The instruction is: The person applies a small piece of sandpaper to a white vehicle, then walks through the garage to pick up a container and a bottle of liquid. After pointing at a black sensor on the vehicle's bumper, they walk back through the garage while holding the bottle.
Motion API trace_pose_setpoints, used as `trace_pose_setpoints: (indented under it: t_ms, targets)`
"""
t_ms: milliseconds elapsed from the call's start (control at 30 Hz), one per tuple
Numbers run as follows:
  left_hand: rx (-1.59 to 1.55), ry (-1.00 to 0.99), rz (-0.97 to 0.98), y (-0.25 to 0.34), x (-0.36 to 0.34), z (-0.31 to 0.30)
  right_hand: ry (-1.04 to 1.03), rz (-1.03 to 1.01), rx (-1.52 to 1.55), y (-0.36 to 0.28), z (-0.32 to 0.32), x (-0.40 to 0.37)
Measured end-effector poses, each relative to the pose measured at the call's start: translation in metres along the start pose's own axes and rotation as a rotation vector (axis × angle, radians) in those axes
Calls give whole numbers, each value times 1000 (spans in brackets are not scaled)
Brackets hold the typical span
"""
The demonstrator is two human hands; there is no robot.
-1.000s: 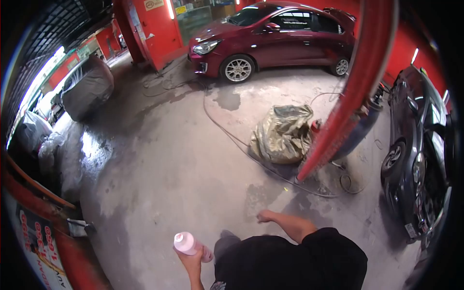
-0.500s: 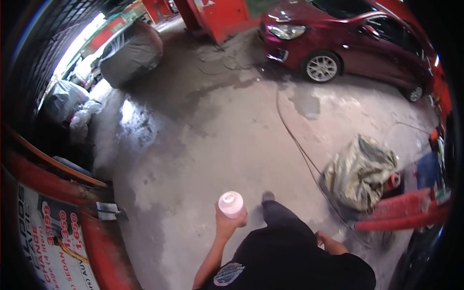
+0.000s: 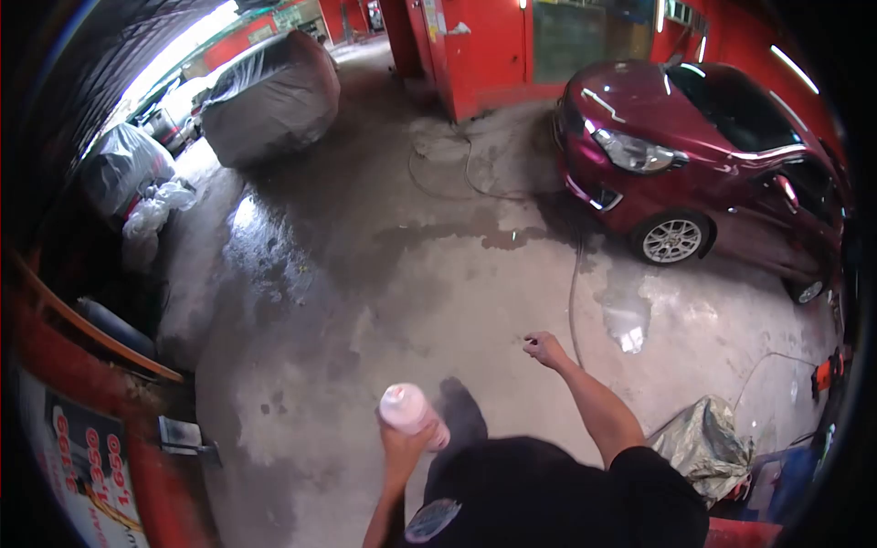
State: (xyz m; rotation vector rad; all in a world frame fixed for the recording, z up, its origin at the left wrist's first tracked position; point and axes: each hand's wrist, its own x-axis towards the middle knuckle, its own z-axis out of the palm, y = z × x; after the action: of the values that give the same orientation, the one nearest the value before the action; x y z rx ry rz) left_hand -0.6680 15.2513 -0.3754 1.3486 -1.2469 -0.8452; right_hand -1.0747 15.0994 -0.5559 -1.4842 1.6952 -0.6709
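Observation:
My left hand (image 3: 406,446) is wrapped round a pinkish-white bottle (image 3: 413,413) with a white cap, held low in front of my body at the bottom centre. Stretched out over the concrete floor, my right hand (image 3: 544,349) has its fingers curled; whether anything small is between them is too small to make out. Beyond it, a dark red car (image 3: 639,173) stands at the upper right, and a hose (image 3: 575,301) runs over the floor beside my right forearm.
Covered vehicles (image 3: 269,105) (image 3: 123,173) stand at the upper left. A crumpled sheet (image 3: 703,447) lies at the lower right. A price sign (image 3: 68,466) and red ledge (image 3: 164,498) are at the lower left. Wet patches mark the floor (image 3: 438,301).
My right hand has swung from beside my body forward over the floor. The bottle in my left hand has shifted slightly left and tilted. The view has turned, with the car now lower and further right.

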Motion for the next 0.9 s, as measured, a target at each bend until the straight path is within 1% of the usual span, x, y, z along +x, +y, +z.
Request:
trace_pose_setpoints:
  t_ms: [33,100,167,200,233,300,333,367,400,467,500,567,600,633,700,733,767,800,833,867,900]
  targets:
    - [3,4,-20,-4,50,10,-6,14,3,-5,12,29]
    - [-8,16,-74,0,143,28,-261,150,-218,-6,28,60]
    - [-23,-54,-154,17,240,45,-408,-143,-494,31,42,83]
    - [-12,-98,-121,20,287,52,-408,-129,-511,38,36,92]
    - [6,-102,-149,28,332,58,-415,-114,-518,38,31,101]
    - [-155,-239,-210,39,427,72,-333,640,30,12,10,135]
    - [-138,-239,-238,27,474,79,-266,706,91,17,7,156]
    - [-120,-264,-185,7,520,88,-198,776,145,36,5,174]
    - [-103,-290,-136,-12,559,97,-225,804,144,56,7,195]
    - [-41,-257,-172,-24,639,119,-486,974,-90,83,12,257]
    - [11,-220,-171,-30,683,132,-501,977,-91,69,7,300]
    - [57,-206,-207,-46,766,151,-683,769,-212,33,-11,399]
    - [98,-197,-231,-47,807,160,-660,707,-218,23,-11,459]
    - [103,-182,-196,-47,849,171,-645,672,-216,15,-19,538]
    - [228,-100,-201,-48,929,182,-632,682,-256,-1,-13,681]
    - [186,-92,-250,-39,967,187,-712,307,-564,7,-10,763]
    - [174,-79,-268,-34,1000,191,-402,219,-446,-27,-26,832]
    - [154,-48,-267,-34,1040,196,-223,-79,-403,-82,-47,905]
    - [136,-15,-264,-31,1078,200,-148,27,-254,-123,-54,981]
    - [93,10,-277,-20,1109,201,-41,-107,-145,-180,-66,1038]
    - [81,27,-268,-31,1147,204,-130,-88,-80,-239,-80,1102]
